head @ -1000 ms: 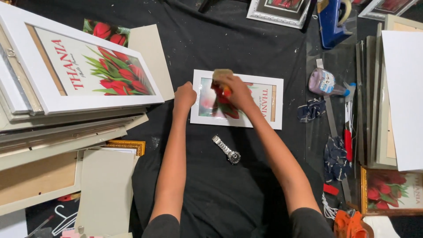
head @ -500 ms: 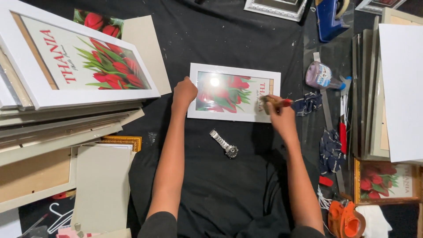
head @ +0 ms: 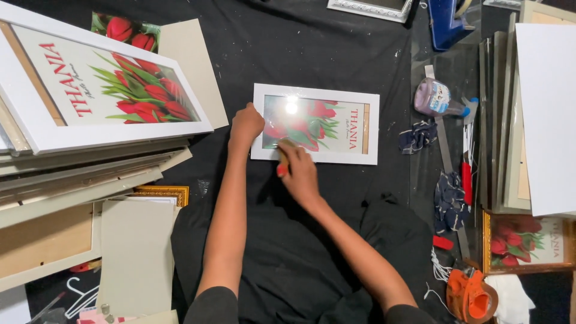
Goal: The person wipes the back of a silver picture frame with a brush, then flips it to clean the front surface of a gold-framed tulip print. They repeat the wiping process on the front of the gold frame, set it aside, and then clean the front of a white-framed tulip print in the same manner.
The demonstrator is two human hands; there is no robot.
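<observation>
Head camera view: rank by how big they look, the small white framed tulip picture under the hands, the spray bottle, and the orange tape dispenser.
1. White framed tulip picture, clearly largest.
2. Orange tape dispenser and spray bottle look alike; the dispenser is cut off by the edge, so unranked.

We see 2 bare forearms, no watch, rings or gloves on the left hand point(head: 246, 124) or right hand point(head: 300, 174). Short black sleeves end near the elbows at the bottom edge. Black fabric covers the lap below the arms.
</observation>
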